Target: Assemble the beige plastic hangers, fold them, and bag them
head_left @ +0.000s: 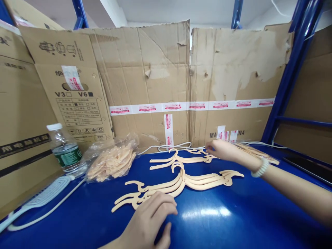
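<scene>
Several cream plastic folding clothes hangers [204,181] lie nested on the blue tabletop, their hooks pointing away from me and some end pieces folded outward. My left hand [150,221] is over the near left arm of this group, fingers loosely bent and thumb apart, with nothing visible in its grasp. Behind lies another set of hangers [190,159], two of its left arms spread. My right hand [221,149] reaches to the back, its bent fingers beside a small cream hanger piece [197,151]. Its fingertips are partly hidden, so what they hold is unclear.
On the left are a clear bag of cream pieces [114,162], a water bottle [66,152] and a pale blue slotted paddle-shaped object [49,190] with a white cable. Cardboard sheets [150,79] wall the back. Behind my right wrist lies another bag [259,154]; a dark flat object [308,167] is at right.
</scene>
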The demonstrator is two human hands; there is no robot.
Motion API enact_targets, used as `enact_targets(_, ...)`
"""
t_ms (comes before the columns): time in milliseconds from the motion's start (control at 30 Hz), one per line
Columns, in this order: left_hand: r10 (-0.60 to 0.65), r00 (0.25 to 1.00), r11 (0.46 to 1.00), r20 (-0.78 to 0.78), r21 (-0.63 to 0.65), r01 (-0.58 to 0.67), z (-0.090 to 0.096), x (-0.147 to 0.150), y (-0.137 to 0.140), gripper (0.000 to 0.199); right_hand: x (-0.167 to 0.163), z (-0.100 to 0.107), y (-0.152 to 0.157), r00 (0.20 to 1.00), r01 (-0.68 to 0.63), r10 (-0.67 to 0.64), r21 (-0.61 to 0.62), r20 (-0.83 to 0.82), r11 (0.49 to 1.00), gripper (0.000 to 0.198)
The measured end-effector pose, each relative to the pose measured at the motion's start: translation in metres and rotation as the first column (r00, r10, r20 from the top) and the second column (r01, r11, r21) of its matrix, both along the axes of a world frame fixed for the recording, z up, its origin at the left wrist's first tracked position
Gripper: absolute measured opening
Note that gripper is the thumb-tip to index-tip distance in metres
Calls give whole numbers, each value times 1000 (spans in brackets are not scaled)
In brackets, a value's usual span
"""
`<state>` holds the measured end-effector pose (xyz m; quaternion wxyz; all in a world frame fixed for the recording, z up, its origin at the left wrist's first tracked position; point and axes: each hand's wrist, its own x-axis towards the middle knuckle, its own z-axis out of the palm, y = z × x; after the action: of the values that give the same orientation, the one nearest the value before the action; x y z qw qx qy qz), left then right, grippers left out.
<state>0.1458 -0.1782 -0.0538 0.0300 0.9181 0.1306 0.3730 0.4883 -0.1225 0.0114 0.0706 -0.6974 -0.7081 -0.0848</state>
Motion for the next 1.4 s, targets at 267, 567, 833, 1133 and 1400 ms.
enact_targets(267,-117,991,993,-71,-5,117,-30,5,21,22,17,-23,41,993,119,-117,-187,25,975,26)
enact_targets(567,-148,988,987,-47,-67,144,-34,5,24,25,16,-43,56,975,223,-222,-175,23,959,26)
enact_targets(833,-142,989,989,-48,-43,140,-39,5,26,25,16,-34,49,988,156,-156,-61,2,986,22)
enact_targets(1133,-165,983,972,-84,-183,148,-28,2,25,30,-7,-9,16,955,-82,143,234,-260,969,36)
enact_targets(1400,43,999,559,29,-829,0,-4,1,10,20,-107,-20,-50,568,-402,377,153,-732,903,33)
